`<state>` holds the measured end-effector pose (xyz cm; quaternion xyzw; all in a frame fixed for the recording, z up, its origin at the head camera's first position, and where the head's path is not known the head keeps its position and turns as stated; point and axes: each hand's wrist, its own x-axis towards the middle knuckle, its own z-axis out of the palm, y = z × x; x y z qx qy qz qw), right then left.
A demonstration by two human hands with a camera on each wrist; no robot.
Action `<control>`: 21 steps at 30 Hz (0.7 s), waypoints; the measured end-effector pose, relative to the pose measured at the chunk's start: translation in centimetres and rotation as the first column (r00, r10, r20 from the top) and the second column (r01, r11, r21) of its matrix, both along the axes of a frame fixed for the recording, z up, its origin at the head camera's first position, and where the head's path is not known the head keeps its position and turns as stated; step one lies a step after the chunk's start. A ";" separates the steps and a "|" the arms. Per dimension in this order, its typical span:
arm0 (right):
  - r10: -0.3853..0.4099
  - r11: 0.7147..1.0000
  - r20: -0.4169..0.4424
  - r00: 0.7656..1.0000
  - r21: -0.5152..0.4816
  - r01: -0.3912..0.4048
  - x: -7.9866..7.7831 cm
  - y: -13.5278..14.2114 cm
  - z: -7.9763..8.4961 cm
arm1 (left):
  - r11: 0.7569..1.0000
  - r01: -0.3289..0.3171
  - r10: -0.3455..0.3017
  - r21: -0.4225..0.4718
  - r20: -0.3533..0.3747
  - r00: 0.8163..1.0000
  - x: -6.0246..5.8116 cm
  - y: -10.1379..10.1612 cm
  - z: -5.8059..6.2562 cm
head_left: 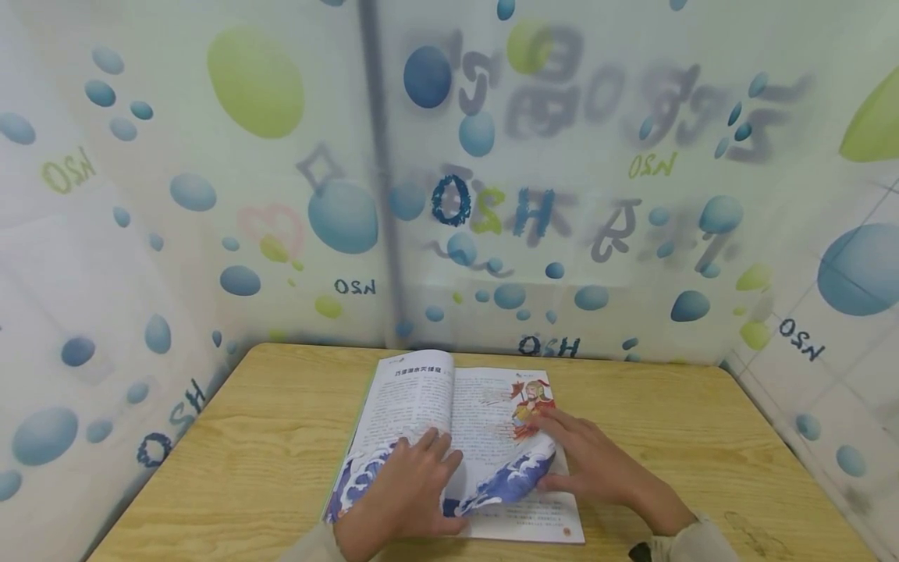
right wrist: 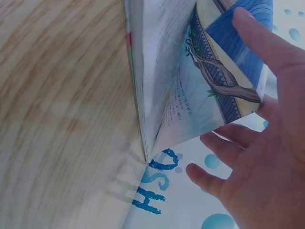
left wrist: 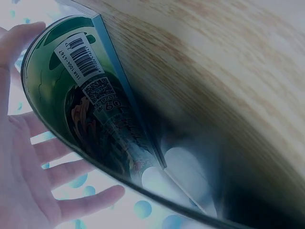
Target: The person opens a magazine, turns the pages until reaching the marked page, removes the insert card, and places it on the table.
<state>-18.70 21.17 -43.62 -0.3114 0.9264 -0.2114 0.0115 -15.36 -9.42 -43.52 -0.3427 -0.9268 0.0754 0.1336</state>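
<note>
An open magazine (head_left: 485,421) with printed text, blue wave pictures and a costumed figure lies on the wooden table. My left hand (head_left: 410,488) rests on it near the fold, fingers spread over the left page. In the left wrist view, those fingers (left wrist: 83,202) look straight beside the curved green back cover (left wrist: 57,71) with its barcode. At the right side, my right hand (head_left: 593,464) pinches the outer edge of a lifted page (head_left: 516,472). The right wrist view shows the thumb (right wrist: 252,28) on the page's blue part and the other fingers around its far side.
The light wooden table (head_left: 653,421) extends on both sides of the magazine. A pale curtain (head_left: 295,179) printed with blue and green drops and "H2O" lettering hangs behind the table and along both sides, close to its edges.
</note>
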 end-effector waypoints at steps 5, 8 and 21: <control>-0.044 0.998 0.015 0.999 -0.046 0.044 0.0 0.2 0.1 | 0.996 0.083 -0.083 0.034 0.001 0.997 0.0 0.1 0.3; -0.050 0.996 0.027 0.998 -0.074 0.052 0.0 0.3 0.0 | 0.987 0.150 -0.151 0.062 0.011 0.988 -0.1 0.2 0.5; -0.041 0.978 0.111 0.993 -0.197 0.062 0.0 0.8 -0.4 | 0.937 0.346 -0.342 0.047 -0.087 0.936 0.0 0.7 0.4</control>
